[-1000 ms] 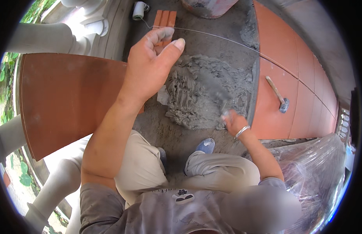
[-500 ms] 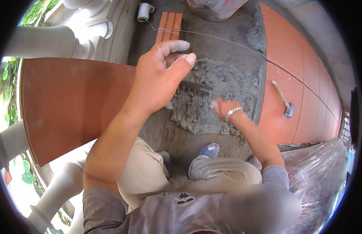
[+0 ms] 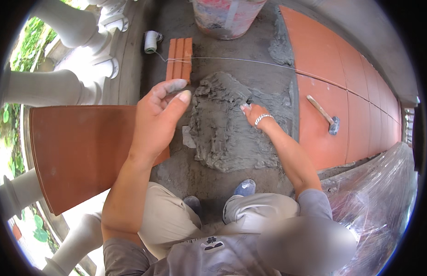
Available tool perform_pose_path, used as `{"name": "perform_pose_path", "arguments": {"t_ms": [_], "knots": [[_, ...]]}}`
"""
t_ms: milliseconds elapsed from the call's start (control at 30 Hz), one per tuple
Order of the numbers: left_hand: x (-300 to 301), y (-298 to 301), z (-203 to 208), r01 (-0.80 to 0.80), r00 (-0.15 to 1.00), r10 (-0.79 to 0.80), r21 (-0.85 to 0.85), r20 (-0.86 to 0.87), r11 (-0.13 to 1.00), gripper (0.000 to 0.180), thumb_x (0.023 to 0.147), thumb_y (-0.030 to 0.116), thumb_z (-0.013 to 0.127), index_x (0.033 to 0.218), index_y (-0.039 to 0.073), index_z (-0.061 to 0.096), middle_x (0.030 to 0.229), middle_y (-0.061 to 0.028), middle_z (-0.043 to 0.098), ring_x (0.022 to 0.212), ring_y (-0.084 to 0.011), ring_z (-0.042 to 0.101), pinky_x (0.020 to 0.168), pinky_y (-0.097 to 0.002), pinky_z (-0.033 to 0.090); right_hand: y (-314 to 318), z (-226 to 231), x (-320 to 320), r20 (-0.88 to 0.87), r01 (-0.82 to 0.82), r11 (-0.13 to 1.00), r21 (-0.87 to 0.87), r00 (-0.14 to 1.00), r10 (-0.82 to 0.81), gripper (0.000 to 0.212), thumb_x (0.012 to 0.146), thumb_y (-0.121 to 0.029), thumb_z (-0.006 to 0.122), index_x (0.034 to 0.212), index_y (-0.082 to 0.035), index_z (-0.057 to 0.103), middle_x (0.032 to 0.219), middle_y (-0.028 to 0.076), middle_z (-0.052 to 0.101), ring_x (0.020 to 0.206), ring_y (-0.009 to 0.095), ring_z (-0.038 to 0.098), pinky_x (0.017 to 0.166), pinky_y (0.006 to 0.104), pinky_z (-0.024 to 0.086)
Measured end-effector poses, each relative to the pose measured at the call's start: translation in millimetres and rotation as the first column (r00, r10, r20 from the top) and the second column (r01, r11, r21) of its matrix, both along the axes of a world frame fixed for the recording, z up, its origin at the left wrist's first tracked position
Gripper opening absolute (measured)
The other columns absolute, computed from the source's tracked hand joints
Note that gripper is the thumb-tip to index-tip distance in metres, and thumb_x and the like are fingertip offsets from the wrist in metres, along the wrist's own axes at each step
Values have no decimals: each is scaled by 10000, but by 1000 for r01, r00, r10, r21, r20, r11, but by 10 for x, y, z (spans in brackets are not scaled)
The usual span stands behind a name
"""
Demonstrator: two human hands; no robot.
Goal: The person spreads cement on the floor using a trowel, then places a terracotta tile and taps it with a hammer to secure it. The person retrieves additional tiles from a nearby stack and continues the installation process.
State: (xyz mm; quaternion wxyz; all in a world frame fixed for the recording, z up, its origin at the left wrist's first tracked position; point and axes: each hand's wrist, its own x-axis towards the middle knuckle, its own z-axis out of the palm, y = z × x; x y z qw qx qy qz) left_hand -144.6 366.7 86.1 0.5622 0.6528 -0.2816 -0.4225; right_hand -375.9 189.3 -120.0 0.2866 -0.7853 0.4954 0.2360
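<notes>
My right hand [image 3: 255, 115], with a metal band at its wrist, is closed round a trowel whose handle the fingers mostly hide. The trowel blade [image 3: 241, 94], smeared grey, lies against the far part of the wet mortar [image 3: 222, 138] spread on the floor. Ridges and lumps mark the mortar's surface. My left hand [image 3: 157, 110] is raised at the mortar's left side, holding nothing. Its thumb and forefinger are apart, the other fingers curled, with grey residue on the fingertips.
Laid terracotta tiles [image 3: 321, 142] border the mortar on the right, bearing a mallet [image 3: 333, 124]. Large tiles [image 3: 80, 156] rest at left by balusters [image 3: 43, 87]. String [image 3: 241, 59] runs from a spool [image 3: 151, 42] past a grooved block [image 3: 179, 60]. Beyond stands a bucket [image 3: 227, 20]; plastic sheeting [image 3: 370, 198] lies near right.
The trowel has moved to the far part of the mortar, and the mortar looks more spread toward me. The whole view has shifted; my left hand stays raised and empty.
</notes>
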Motion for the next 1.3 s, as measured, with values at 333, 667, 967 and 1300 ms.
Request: {"name": "perform_pose_path", "arguments": {"t_ms": [333,667,967,1300], "knots": [[1,30,-18,53,999,-53,51,1,997,352,927,182,616,1224,-1,567,1164,-58,595,1103,-158,568,883,-284,457,-233,-162,-856,42,196,970,-144,981,-192,669,954,-550,350,1162,34,601,1196,289,585,1133,434,547,962,457,437],[-14,-3,-47,97,995,-98,80,9,992,345,929,185,612,1218,1,564,1155,-48,595,1101,-152,568,873,-280,458,-536,-272,-1477,35,476,847,-238,875,-483,656,955,-544,366,1171,29,599,1197,284,595,1141,439,554,976,468,438],[-20,-35,-103,122,992,-124,75,19,990,337,930,182,612,1213,4,566,1136,-46,595,1090,-152,572,854,-271,468,-428,-272,-1538,-6,478,794,-376,855,-518,510,939,-485,476,1164,-35,560,1119,275,634,1085,423,596,923,504,466],[-21,-57,-168,134,991,-134,94,-8,986,323,931,171,609,1201,-2,568,1128,-46,594,1083,-153,571,856,-266,467,-261,-261,-1538,71,581,716,-387,793,-605,466,921,-387,536,1145,19,497,1093,286,638,1012,433,630,892,496,491]]}}
